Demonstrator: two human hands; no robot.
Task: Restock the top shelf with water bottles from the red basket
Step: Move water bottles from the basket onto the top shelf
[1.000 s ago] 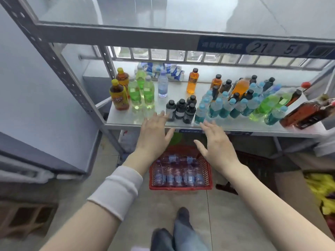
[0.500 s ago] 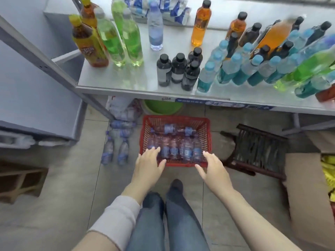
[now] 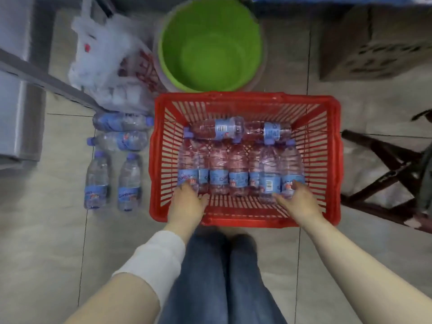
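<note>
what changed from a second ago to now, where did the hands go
Both hands came down from the shelf into the red basket. The left hand now touches the leftmost bottle of the row, the right hand the rightmost bottle; whether either grips yet is unclear. Nothing is lifted. The basket's bottles, the floor bottles and the green bucket stayed put.

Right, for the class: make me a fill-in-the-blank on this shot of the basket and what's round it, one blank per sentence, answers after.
1. The basket on the floor is ___ in colour.
2. Just beyond the basket stands a ___ bucket.
3. The left forearm wears a ___ sleeve.
4. The right hand touches the bottle at the ___ end of the row in the basket.

Missing words: red; green; white; right.
</note>
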